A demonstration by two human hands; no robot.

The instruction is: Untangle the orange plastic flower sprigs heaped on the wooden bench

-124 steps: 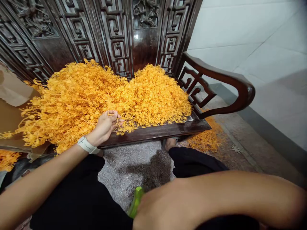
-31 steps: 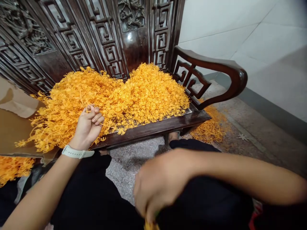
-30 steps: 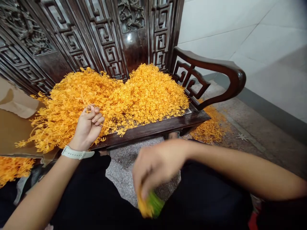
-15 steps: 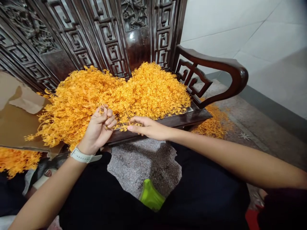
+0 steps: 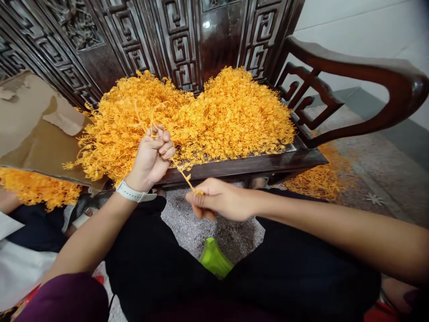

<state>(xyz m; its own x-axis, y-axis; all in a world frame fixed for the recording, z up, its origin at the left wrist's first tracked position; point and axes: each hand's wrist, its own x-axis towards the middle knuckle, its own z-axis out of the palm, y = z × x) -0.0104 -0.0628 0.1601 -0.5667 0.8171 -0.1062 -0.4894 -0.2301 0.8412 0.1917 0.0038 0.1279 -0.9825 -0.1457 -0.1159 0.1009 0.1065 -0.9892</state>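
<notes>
Left hand (image 5: pixel 154 156): fingers are pinching a thin, orange, plastic-looking stem (image 5: pixel 186 177).
Right hand (image 5: pixel 219 200): fingers are gripping its lower end.
Stem: stretching before the dark wooden tabletop (image 5: pixel 241 167).
Stem breakage: hard tugging could be overstraining it.

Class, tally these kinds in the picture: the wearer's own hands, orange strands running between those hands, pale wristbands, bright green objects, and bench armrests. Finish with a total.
Wearer's own hands: 2 (left hand, right hand)
Orange strand between the hands: 1
Pale wristband: 1
Bright green object: 1
Bench armrest: 1
Total: 6
</notes>
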